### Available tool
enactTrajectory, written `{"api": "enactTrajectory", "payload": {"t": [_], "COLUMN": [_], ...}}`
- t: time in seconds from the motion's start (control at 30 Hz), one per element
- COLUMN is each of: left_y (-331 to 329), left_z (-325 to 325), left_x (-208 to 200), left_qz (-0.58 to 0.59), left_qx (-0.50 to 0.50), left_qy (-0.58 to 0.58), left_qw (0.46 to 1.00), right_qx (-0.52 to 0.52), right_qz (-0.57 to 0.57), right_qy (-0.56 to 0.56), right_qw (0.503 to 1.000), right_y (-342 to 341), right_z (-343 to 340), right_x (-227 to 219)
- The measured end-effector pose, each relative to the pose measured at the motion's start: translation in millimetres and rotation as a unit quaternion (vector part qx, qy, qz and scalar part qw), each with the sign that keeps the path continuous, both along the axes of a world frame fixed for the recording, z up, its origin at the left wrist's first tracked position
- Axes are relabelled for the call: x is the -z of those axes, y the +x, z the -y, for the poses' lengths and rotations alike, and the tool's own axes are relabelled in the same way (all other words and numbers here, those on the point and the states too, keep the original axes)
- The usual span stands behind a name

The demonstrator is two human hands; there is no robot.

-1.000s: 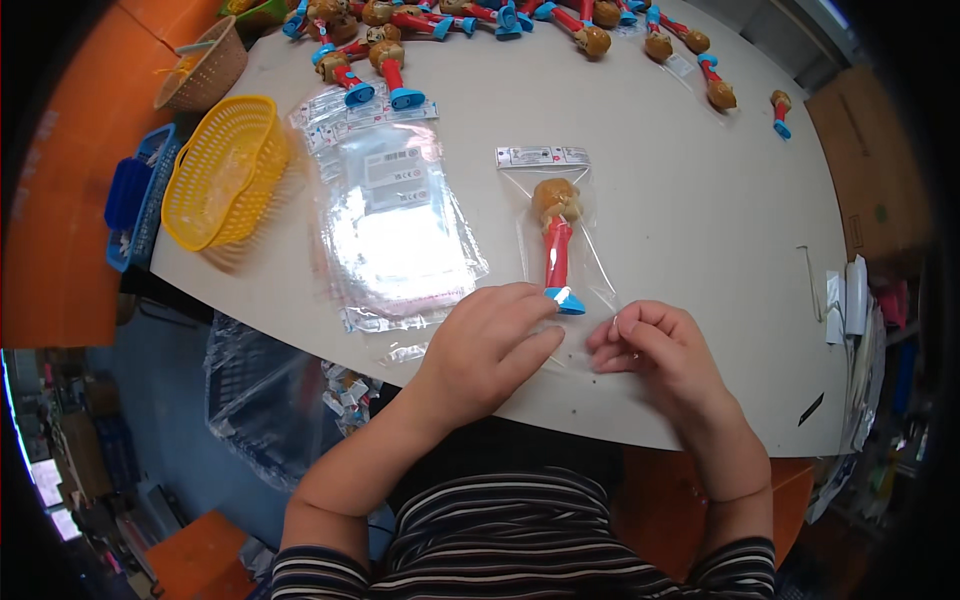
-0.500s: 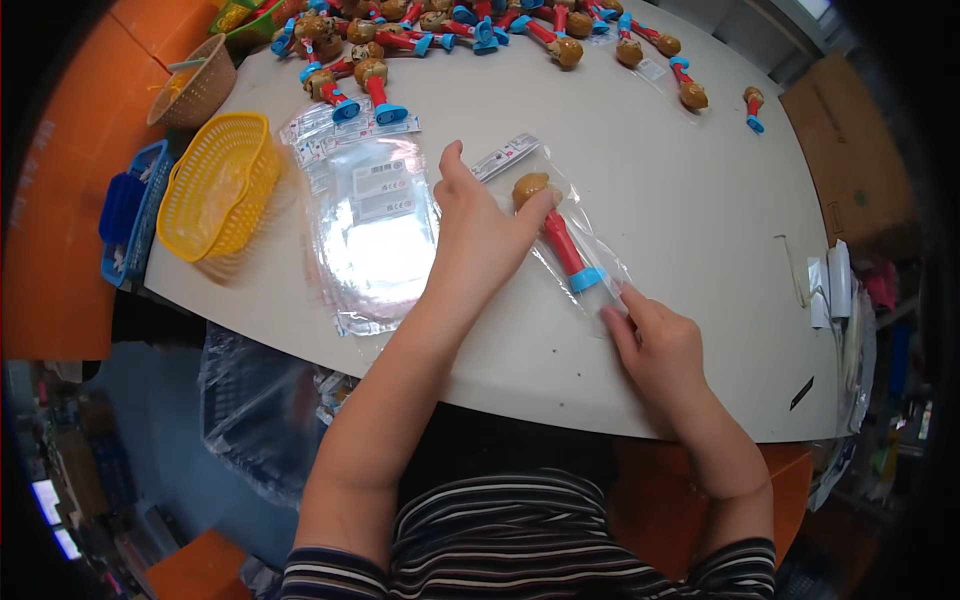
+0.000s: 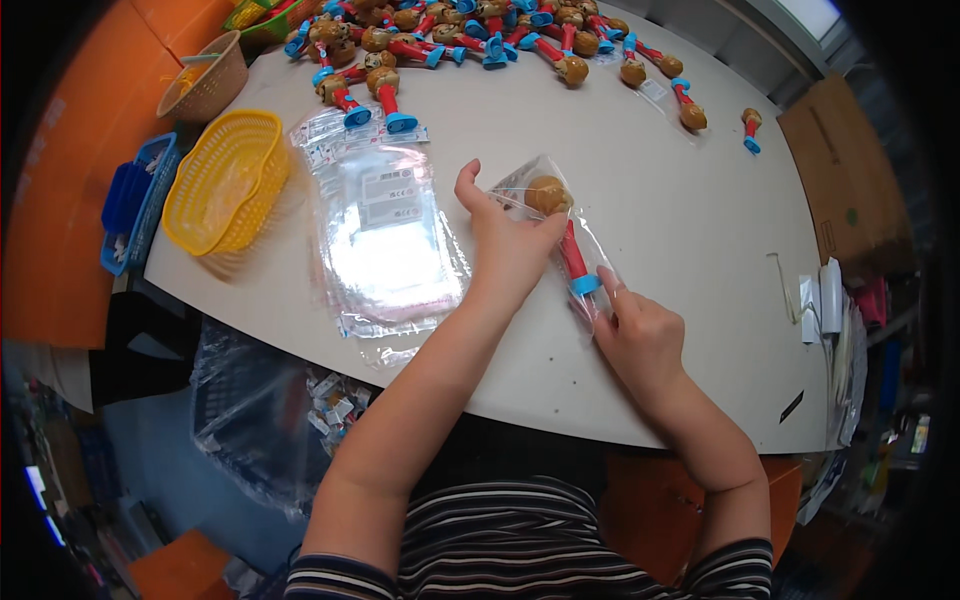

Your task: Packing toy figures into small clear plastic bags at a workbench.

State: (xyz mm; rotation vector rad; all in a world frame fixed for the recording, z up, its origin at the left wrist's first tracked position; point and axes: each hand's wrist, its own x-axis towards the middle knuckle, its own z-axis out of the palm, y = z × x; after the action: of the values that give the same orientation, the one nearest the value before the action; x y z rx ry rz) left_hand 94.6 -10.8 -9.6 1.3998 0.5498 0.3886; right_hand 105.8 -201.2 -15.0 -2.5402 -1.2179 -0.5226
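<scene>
A toy figure with a round brown head, red body and blue base [image 3: 574,250] lies inside a clear plastic bag [image 3: 592,228] at the middle of the table. My left hand [image 3: 508,240] grips the bag's upper end beside the head, thumb pressed near it and index finger sticking out. The bag's printed top is bent over there, partly hidden by the fingers. At the bag's lower end, my right hand [image 3: 640,335] pinches the film by the blue base. Left of my left hand lies a stack of flat clear bags [image 3: 385,240] with printed tops.
Many similar toy figures [image 3: 440,45] are heaped at the far edge, with a few bagged ones to their right. A yellow basket [image 3: 225,185], a blue basket [image 3: 150,200] and a beige basket [image 3: 205,80] stand at left. A cardboard box [image 3: 845,170] is at right.
The bag's printed top, flat before, is now bent over toward the head. The toy has turned more upright, and my right hand has moved up to its base.
</scene>
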Motion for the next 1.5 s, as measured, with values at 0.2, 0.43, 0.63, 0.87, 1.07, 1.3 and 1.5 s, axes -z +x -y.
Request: {"api": "enactTrajectory", "payload": {"t": [0.2,0.43,0.63,0.87,1.07,1.3,1.5], "left_y": [-7,-10,-13,-12,-15,-14,-12], "left_z": [-3,-6,-3,-3,-7,-2,23], "left_x": [-3,-7,-7,3,-9,-4,5], "left_qz": [0.052,0.212,0.248,0.225,0.256,0.242,0.120], "left_qx": [0.040,0.090,0.214,0.246,0.067,0.136,0.212], "left_qy": [-0.207,-0.314,-0.403,-0.448,-0.261,-0.323,-0.286], "left_qw": [0.976,0.921,0.855,0.830,0.928,0.905,0.927], "right_qx": [-0.013,-0.059,-0.048,-0.063,-0.108,-0.076,-0.044], "right_qz": [0.005,-0.170,-0.326,-0.342,-0.236,-0.180,-0.126], "right_qy": [0.080,0.191,0.245,0.245,0.187,0.182,0.168], "right_qw": [0.997,0.965,0.912,0.905,0.947,0.964,0.977], "right_y": [1,0,-8,-4,0,0,-1], "right_z": [-3,4,-1,5,9,6,-3], "right_x": [-7,-11,-15,-18,-12,-7,-10]}}
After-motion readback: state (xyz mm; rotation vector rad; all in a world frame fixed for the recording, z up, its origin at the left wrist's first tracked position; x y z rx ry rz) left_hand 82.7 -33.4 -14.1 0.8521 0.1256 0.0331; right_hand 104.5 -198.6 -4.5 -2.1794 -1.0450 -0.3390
